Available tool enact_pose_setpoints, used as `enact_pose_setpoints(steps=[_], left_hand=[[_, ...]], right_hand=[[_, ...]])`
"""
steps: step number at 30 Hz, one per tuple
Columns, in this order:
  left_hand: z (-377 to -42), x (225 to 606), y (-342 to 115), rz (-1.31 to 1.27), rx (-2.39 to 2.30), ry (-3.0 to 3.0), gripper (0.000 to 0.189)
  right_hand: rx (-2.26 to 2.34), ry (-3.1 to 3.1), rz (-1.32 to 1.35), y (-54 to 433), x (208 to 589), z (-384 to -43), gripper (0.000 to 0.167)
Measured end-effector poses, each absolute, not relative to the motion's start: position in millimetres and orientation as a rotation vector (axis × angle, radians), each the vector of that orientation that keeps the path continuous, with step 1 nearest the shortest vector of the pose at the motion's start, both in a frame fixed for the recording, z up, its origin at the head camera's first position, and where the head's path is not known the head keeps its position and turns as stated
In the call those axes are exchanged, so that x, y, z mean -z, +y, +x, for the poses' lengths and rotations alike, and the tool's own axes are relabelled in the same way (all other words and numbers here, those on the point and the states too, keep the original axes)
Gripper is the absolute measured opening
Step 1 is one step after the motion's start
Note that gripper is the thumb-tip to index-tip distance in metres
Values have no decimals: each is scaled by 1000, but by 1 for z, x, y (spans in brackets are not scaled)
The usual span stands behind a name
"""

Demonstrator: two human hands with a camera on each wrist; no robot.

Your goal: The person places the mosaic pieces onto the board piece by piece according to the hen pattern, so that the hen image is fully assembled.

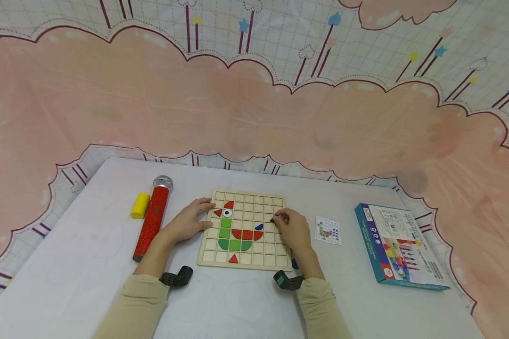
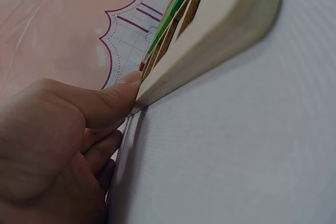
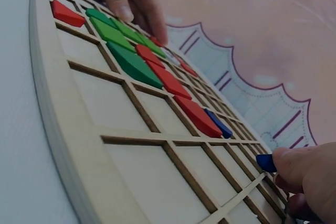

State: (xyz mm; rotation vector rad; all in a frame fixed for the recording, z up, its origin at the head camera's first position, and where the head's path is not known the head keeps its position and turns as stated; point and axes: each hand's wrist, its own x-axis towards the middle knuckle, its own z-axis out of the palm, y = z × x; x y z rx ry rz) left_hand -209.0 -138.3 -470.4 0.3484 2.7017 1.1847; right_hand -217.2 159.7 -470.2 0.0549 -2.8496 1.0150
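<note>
Right hand [image 1: 294,230] pinching blue piece [image 3: 266,162], three o'clock on board [image 1: 258,259]; likely placing, needing alignment next; left hand [image 1: 190,219] touching loose-fingered, nine o'clock.

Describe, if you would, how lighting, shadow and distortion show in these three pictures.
Head view: bright, fairly even light on the white table, though the print on the small card is too fine to read; left wrist view: dimmer, a darker band beside the left hand, the board curving, seemingly from lens distortion; right wrist view: also dim, its near edge bowed.
</note>
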Motion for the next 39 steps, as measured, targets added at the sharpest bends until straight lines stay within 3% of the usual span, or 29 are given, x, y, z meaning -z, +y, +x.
enact_pose_setpoints(steps=[30,39], left_hand=[[-209,472,-139,371,-1194,2708,55],[-209,471,-139,363,-1198,2699,56]], right_hand=[[-847,-2831,92,151,468,-212,13],[-830,-2839,152,150,466,-211,22]])
